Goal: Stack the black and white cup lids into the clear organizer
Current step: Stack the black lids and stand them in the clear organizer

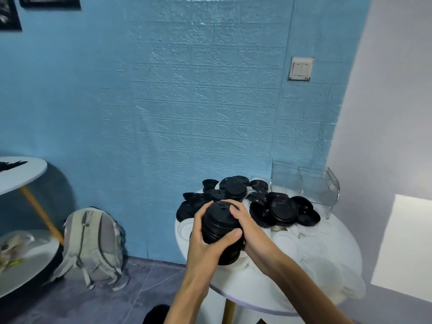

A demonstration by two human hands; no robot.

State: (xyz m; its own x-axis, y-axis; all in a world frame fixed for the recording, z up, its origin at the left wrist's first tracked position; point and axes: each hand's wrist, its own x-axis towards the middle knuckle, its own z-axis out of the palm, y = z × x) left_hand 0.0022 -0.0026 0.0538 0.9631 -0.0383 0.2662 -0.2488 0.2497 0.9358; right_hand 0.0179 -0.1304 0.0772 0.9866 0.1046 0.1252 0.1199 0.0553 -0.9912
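Though unlabelled, both hands' grip holds black lids (219, 228).

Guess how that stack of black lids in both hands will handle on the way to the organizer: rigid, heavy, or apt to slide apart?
The stack of black lids looks like thin plastic, so probably light. It leans in the grip of the left hand and right hand, so loosely nested layers may shear or fan out if pressure eases. The clear organizer appears empty and light, and may scoot when bumped.

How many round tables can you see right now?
2: the white round table under the cup lids at right, and another round table at the left edge, partly cut off.
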